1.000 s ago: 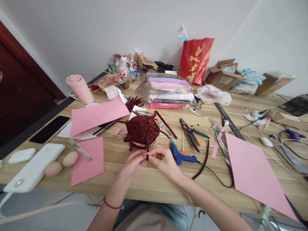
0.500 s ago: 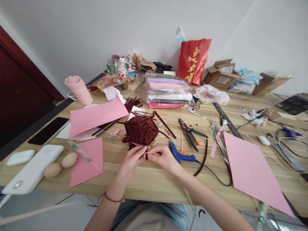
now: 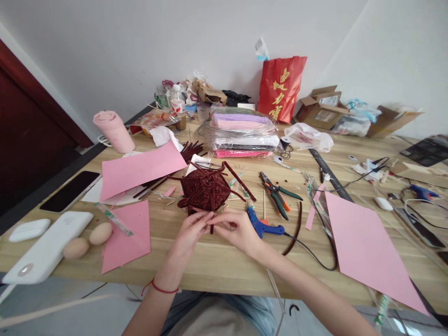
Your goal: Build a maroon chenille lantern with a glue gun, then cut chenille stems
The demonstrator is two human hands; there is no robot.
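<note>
I had my left hand [image 3: 189, 233] and right hand [image 3: 236, 229] meeting at the near foot of the dark red pipe-cleaner woven ball [image 3: 206, 189] on the wooden table [image 3: 224, 261]. Both sets of fingers pinched one dark red pipe-cleaner end [image 3: 212, 227] hanging from it. A blue glue gun [image 3: 261, 225] lay just beside my right hand.
</note>
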